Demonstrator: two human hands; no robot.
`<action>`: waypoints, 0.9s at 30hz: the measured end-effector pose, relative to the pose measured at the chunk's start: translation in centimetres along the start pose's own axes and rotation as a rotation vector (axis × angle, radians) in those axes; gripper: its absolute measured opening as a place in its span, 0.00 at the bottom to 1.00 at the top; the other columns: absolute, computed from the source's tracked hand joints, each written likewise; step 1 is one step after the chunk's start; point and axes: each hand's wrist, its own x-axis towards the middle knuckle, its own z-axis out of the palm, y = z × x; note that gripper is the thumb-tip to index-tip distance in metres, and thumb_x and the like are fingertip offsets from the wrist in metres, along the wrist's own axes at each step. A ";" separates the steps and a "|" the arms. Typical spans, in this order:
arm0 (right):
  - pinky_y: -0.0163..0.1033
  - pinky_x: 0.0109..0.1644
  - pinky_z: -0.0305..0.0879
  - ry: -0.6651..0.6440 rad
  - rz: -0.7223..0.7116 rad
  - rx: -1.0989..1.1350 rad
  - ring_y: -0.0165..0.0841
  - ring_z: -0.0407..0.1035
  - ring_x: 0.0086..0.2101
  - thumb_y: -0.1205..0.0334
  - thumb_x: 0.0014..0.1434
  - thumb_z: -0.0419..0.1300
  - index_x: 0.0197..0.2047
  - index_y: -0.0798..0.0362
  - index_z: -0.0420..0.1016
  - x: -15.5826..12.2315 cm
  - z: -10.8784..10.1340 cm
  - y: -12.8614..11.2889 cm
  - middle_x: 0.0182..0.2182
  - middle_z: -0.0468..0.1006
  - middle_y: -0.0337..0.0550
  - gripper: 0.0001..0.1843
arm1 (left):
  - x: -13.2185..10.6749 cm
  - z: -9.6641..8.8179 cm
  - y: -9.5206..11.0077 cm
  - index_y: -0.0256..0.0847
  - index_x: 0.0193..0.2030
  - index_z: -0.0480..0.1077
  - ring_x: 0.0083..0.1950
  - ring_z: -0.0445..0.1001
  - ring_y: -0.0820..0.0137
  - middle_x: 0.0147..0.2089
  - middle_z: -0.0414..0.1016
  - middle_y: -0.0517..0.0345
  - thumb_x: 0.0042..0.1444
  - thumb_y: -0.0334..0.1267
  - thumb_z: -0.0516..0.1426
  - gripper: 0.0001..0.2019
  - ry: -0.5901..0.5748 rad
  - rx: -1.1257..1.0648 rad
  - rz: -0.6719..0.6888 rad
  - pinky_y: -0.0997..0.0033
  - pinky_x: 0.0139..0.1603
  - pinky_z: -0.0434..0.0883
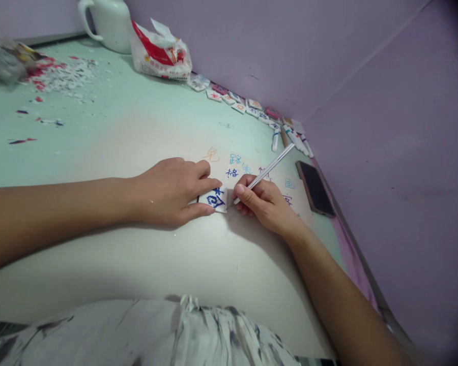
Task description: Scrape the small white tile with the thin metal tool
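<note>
Steadying a small white card (222, 205) on the tabletop (130, 132), the left hand (171, 190) lies palm down at 9 o'clock from it, with thumb and forefinger spread apart on the card's near and far sides. The card sits at the middle of the clock, marked with a bold dark blue character. At 3 o'clock, just beside it, the right hand (261, 201) is closed on a silver pen (270, 169), pinched between thumb and fingers; the barrel slants up toward 2 o'clock and the tip points down close to the card's right edge. Whether the tip touches anything is too small to tell. The two hands are apart from each other.

Handwritten characters (232, 173) in orange, blue and purple spread over the tabletop from 12 round to 3 o'clock, some just beyond the right hand. A row of small marked cards (238, 108) runs along the wall (297, 56) between 12 and 1 o'clock, and several white markers (295, 138) lie at 2. A dark phone (315, 188) rests at 3 o'clock, farther out than the right hand. Toward 11 o'clock stand a red-and-white tissue pack (161, 56) and, beyond it, a white jug (112, 25). Scattered white and red scraps (70, 79) lie at 10, beside a clear plastic bag (2, 63).
</note>
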 end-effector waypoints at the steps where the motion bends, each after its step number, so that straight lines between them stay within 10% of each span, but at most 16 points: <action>1: 0.36 0.29 0.59 0.000 0.003 0.002 0.27 0.62 0.22 0.31 0.60 0.56 0.29 0.52 0.68 0.0 0.0 0.0 0.22 0.69 0.36 0.30 | 0.0 0.0 0.0 0.46 0.61 0.70 0.38 0.74 0.60 0.48 0.73 0.48 0.66 0.53 0.47 0.24 0.002 -0.002 0.002 0.61 0.37 0.65; 27: 0.35 0.29 0.59 -0.010 0.011 0.014 0.27 0.63 0.23 0.33 0.61 0.56 0.29 0.52 0.68 -0.1 0.0 0.1 0.22 0.69 0.36 0.29 | -0.1 0.0 -0.1 0.47 0.61 0.70 0.39 0.74 0.60 0.49 0.73 0.48 0.66 0.54 0.47 0.24 0.002 -0.003 0.000 0.63 0.38 0.63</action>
